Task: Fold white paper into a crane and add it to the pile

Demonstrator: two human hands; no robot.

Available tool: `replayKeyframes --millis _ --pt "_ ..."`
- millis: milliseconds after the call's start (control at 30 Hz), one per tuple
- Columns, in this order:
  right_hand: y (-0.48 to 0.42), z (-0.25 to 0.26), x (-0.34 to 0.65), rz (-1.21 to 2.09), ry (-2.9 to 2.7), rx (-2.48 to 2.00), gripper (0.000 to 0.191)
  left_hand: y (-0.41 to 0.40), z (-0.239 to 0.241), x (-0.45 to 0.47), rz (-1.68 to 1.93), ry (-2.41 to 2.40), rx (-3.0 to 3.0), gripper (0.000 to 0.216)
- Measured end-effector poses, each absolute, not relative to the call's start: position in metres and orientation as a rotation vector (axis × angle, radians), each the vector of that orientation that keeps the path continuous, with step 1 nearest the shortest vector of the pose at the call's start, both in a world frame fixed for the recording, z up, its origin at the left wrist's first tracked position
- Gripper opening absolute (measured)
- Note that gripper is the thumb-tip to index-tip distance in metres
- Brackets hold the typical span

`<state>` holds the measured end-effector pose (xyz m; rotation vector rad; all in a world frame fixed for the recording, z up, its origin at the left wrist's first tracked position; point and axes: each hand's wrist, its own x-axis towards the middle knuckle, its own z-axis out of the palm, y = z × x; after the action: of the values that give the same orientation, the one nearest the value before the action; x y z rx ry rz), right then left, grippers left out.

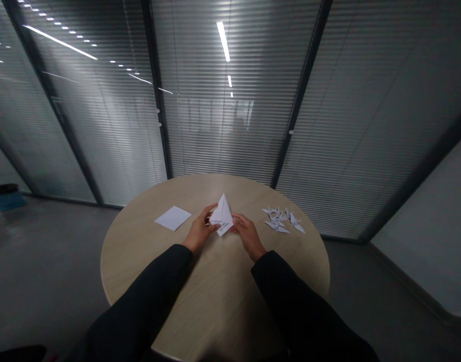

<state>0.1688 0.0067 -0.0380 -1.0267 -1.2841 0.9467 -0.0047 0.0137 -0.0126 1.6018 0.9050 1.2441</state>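
Note:
A partly folded white paper [222,215], shaped like a pointed kite, stands between my two hands above the round wooden table [215,291]. My left hand [200,230] pinches its left edge with fingers closed on it. From the other side my right hand [247,233] grips the paper's lower right edge. Both arms wear dark sleeves.
A flat white paper sheet [173,217] lies on the table to the left of my hands. Several small folded paper cranes [282,219] are piled to the right. Glass walls with blinds [230,100] stand behind the table. Grey floor surrounds it.

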Motion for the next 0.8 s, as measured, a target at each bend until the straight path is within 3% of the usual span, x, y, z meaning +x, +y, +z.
replayKeyframes --millis 200,367,800 --pt "-0.001 -0.035 0.161 0.625 -1.543 -1.087 0.057 0.016 -0.017 -0.006 1.311 1.061 1.738 0.053" --pt "-0.004 -0.036 0.157 0.436 -1.714 -1.091 0.074 0.013 -0.014 -0.006 1.319 1.129 1.784 0.049" --pt "-0.006 -0.035 0.159 0.326 -1.759 -1.149 0.063 0.01 -0.014 -0.004 1.344 1.114 1.81 0.042"
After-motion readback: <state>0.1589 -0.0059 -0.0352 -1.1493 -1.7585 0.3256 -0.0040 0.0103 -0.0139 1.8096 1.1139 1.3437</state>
